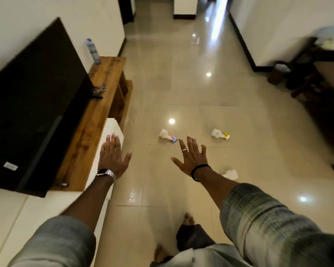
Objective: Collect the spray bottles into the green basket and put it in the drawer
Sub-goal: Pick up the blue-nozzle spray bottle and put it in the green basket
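Hands reach forward over the tiled floor (181, 83), both spread wide and holding nothing: the left hand (112, 158) with a watch at its wrist, the right hand (191, 158) with a ring and a black band. Three spray bottles lie on their sides on the floor: one with a pink and blue head (167, 135), one with a yellow head (220, 134), and a third (230, 174) partly hidden behind the right forearm. A television (33, 112) stands on the wooden surface (102, 105) at left.
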{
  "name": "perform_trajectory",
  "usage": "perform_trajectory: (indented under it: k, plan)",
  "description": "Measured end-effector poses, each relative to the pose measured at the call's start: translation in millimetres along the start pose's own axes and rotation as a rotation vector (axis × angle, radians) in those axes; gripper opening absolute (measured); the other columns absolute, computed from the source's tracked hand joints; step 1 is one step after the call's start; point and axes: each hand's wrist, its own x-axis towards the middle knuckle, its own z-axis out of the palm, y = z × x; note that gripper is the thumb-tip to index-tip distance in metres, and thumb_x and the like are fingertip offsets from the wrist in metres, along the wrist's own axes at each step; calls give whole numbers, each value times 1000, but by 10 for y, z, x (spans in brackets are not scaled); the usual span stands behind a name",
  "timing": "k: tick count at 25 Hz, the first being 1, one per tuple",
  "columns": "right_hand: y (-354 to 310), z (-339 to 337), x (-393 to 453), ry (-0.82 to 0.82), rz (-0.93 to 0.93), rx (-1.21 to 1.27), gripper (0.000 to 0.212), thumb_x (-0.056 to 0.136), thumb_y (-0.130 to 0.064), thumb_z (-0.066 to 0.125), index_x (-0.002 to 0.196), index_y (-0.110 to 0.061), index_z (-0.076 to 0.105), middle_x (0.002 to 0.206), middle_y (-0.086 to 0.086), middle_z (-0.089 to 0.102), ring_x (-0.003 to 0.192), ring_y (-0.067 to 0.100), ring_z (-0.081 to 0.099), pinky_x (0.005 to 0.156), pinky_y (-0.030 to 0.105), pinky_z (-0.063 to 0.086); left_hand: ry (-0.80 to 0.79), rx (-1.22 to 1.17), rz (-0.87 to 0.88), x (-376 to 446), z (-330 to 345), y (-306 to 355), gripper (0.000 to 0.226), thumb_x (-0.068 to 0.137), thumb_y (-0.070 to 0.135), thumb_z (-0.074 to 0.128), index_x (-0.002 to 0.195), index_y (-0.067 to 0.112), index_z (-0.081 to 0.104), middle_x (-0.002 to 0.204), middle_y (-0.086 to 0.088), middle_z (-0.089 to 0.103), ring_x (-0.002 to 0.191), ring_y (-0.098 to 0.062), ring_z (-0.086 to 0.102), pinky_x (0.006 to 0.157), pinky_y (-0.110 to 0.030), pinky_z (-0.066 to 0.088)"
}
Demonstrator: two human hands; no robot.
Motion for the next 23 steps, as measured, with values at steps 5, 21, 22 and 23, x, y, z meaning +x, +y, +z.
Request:
perform_trajectory:
  k: [5, 21, 22, 23]
  plan:
    - [594, 74, 222, -30, 122, 48, 85, 93, -73, 20, 160, -25, -3, 169, 10, -4, 156, 27, 0, 119, 57, 11, -101, 23, 152, 613, 178, 759, 86, 94, 61, 22, 159, 8, 5, 169, -12, 2, 157, -29, 3, 128, -45, 9]
    - [1104, 420, 2086, -217, 151, 72, 82, 93, -69, 29, 159, -22, 13, 165, 12, 16, 152, 30, 18, 112, 58, 24, -313, 135, 210, 2423, 853, 1055, 80, 97, 51, 40, 158, 8, 11, 167, -13, 13, 156, -31, 10, 127, -46, 13]
    - [1124, 431, 2239, -222, 168, 85, 82, 93, -69, 29, 159, -22, 14, 165, 12, 17, 152, 30, 18, 111, 59, 24, -327, 132, 212, 2617, 884, 1034, 81, 97, 51, 42, 158, 8, 11, 167, -13, 13, 156, -31, 10, 126, -46, 14]
    - [1131, 453, 2425, -234, 183, 96, 82, 93, -69, 29, 159, -22, 14, 165, 12, 18, 151, 30, 18, 110, 59, 25, -341, 126, 211, 2845, 935, 994, 81, 97, 50, 43, 158, 8, 11, 167, -13, 13, 156, -31, 10, 126, -46, 14]
